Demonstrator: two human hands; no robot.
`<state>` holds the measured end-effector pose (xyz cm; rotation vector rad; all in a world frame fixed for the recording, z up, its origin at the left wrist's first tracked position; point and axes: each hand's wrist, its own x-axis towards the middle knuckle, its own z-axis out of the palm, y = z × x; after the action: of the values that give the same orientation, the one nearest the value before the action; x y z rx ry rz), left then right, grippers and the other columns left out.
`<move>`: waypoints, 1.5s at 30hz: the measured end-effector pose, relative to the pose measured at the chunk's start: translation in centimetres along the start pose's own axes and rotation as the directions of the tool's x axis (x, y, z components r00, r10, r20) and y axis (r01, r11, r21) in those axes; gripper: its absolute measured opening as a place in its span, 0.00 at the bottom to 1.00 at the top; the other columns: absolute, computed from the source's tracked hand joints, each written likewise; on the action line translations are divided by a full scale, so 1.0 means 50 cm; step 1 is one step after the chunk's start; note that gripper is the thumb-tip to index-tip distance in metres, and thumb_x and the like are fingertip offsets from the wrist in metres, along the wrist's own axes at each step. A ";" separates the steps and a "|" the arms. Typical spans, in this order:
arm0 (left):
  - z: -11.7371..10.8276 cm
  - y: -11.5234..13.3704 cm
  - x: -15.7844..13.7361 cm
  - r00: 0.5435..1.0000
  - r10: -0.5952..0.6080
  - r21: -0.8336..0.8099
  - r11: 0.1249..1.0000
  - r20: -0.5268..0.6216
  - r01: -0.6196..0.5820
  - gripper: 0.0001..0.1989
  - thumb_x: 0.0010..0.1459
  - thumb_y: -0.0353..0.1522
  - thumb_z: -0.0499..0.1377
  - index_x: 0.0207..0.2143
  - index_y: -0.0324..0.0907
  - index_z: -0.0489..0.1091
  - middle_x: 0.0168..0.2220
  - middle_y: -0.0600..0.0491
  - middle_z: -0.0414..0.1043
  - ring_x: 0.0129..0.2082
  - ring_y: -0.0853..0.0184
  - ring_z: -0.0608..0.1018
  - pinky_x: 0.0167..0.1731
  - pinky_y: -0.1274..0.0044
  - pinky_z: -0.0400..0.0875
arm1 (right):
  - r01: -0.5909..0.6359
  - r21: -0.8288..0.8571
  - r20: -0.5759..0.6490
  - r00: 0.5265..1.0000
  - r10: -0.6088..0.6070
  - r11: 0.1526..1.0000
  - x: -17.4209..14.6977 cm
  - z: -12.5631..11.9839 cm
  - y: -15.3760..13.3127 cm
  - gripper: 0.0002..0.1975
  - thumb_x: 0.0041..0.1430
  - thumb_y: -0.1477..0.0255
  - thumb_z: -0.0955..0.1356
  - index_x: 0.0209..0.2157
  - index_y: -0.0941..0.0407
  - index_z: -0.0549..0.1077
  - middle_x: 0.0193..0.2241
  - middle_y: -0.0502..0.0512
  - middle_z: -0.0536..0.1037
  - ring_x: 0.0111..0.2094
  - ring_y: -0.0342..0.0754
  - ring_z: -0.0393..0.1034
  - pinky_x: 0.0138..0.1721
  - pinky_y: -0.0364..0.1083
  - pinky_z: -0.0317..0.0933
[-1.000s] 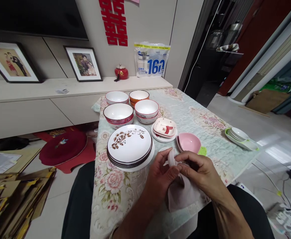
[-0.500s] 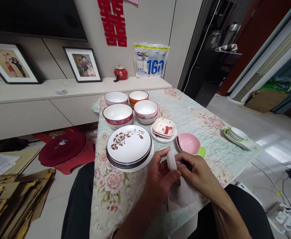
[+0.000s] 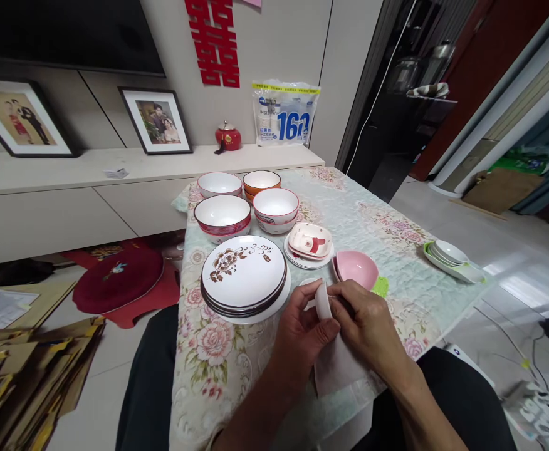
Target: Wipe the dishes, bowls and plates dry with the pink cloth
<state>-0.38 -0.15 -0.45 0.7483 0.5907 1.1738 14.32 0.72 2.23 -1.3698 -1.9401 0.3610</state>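
Note:
My left hand [image 3: 298, 338] is closed on a small white dish [image 3: 322, 303], which stands on edge between fingers and thumb. Close against its right side, my right hand [image 3: 373, 322] grips a thin white cloth or tissue [image 3: 338, 369] that hangs down over the table's near edge. The right fingertips are partly hidden behind the dish. Just beyond the hands sit pink bowls [image 3: 358, 268] with a green piece [image 3: 380, 287] beside them. To the left is a stack of white plates [image 3: 237, 279] with brown flowers.
Patterned square dishes [image 3: 310, 240] rest on small plates behind the hands. Several bowls [image 3: 222, 214] stand farther back. At the right edge, small white bowls [image 3: 449, 250] sit on a long dish. The table wears a floral cloth [image 3: 218, 351]; a red stool [image 3: 119, 282] stands left.
My right hand has shifted slightly up and left, closer around the dish, and its fingers are more curled. The dish stays in my left hand, tilted a little differently.

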 end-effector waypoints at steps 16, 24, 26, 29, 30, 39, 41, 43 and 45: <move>0.011 0.010 0.005 0.993 -0.115 -0.222 0.968 0.015 0.115 0.24 0.50 0.36 0.73 0.50 0.44 0.76 0.46 0.48 0.80 0.44 0.61 0.80 0.47 0.70 0.71 | 0.150 -0.100 -0.082 0.984 -0.159 0.984 0.005 0.002 0.011 0.06 0.67 0.77 0.64 0.39 0.55 0.73 0.33 0.55 0.77 0.35 0.49 0.72 0.37 0.47 0.64; 0.012 0.012 0.005 0.988 -0.135 -0.228 0.962 0.080 0.150 0.22 0.55 0.38 0.69 0.52 0.44 0.77 0.47 0.47 0.79 0.46 0.59 0.79 0.48 0.69 0.71 | 0.196 -0.182 -0.269 0.933 -0.240 0.964 0.005 -0.020 0.007 0.10 0.66 0.79 0.66 0.45 0.54 0.75 0.38 0.58 0.79 0.41 0.51 0.75 0.42 0.50 0.69; 0.013 0.010 0.004 0.985 -0.128 -0.223 0.963 0.118 0.152 0.21 0.57 0.38 0.68 0.53 0.45 0.77 0.45 0.47 0.80 0.46 0.59 0.79 0.49 0.68 0.71 | 0.289 -0.128 -0.203 0.929 -0.310 0.949 0.004 -0.023 0.002 0.15 0.66 0.80 0.65 0.50 0.52 0.75 0.43 0.59 0.79 0.45 0.52 0.75 0.44 0.50 0.70; 0.013 0.009 0.004 0.982 -0.122 -0.211 0.966 0.141 0.151 0.21 0.58 0.38 0.67 0.54 0.46 0.77 0.43 0.48 0.81 0.46 0.59 0.79 0.51 0.67 0.70 | 0.348 -0.106 -0.145 0.921 -0.361 0.932 0.004 -0.019 0.006 0.18 0.67 0.80 0.64 0.54 0.50 0.76 0.46 0.60 0.79 0.45 0.52 0.75 0.43 0.51 0.72; 0.012 0.010 0.004 0.982 -0.117 -0.207 0.967 0.145 0.146 0.21 0.58 0.37 0.67 0.54 0.46 0.77 0.43 0.48 0.81 0.46 0.59 0.79 0.51 0.67 0.69 | 0.341 -0.104 -0.145 0.924 -0.353 0.934 0.005 -0.016 0.010 0.18 0.67 0.79 0.64 0.54 0.50 0.76 0.46 0.60 0.79 0.45 0.52 0.75 0.43 0.51 0.72; -0.009 -0.003 0.002 0.997 -0.074 -0.109 0.991 -0.002 0.074 0.41 0.47 0.34 0.74 0.64 0.48 0.66 0.57 0.44 0.74 0.51 0.56 0.78 0.51 0.65 0.70 | 0.056 0.120 0.006 0.998 -0.057 0.991 0.013 -0.025 0.033 0.09 0.68 0.73 0.66 0.45 0.53 0.78 0.38 0.54 0.80 0.39 0.48 0.76 0.40 0.46 0.69; -0.010 -0.006 0.000 0.997 -0.072 -0.121 0.990 0.026 0.075 0.42 0.48 0.33 0.74 0.64 0.48 0.65 0.60 0.43 0.73 0.56 0.54 0.76 0.55 0.64 0.67 | 0.058 0.111 -0.020 0.998 -0.056 0.992 0.014 -0.029 0.031 0.07 0.67 0.74 0.67 0.43 0.53 0.77 0.38 0.54 0.80 0.39 0.48 0.76 0.40 0.46 0.68; -0.008 -0.006 0.000 0.994 -0.086 -0.147 0.984 0.070 0.095 0.39 0.48 0.32 0.74 0.62 0.48 0.67 0.61 0.44 0.71 0.60 0.53 0.73 0.60 0.62 0.63 | 0.106 0.051 -0.084 0.991 -0.101 0.993 0.013 -0.030 0.028 0.07 0.66 0.75 0.66 0.41 0.54 0.76 0.37 0.55 0.80 0.38 0.48 0.75 0.39 0.46 0.67; -0.004 -0.003 0.000 0.987 -0.108 -0.172 0.977 0.115 0.127 0.36 0.49 0.33 0.74 0.60 0.48 0.70 0.62 0.45 0.71 0.62 0.53 0.71 0.62 0.62 0.61 | 0.171 -0.028 -0.129 0.976 -0.173 0.985 0.009 -0.030 0.024 0.08 0.65 0.78 0.66 0.41 0.54 0.75 0.37 0.55 0.79 0.38 0.48 0.75 0.38 0.46 0.67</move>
<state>-0.46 -0.15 -0.73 0.6101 0.4293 1.0559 16.09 1.35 2.76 -1.1944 -1.9390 0.1679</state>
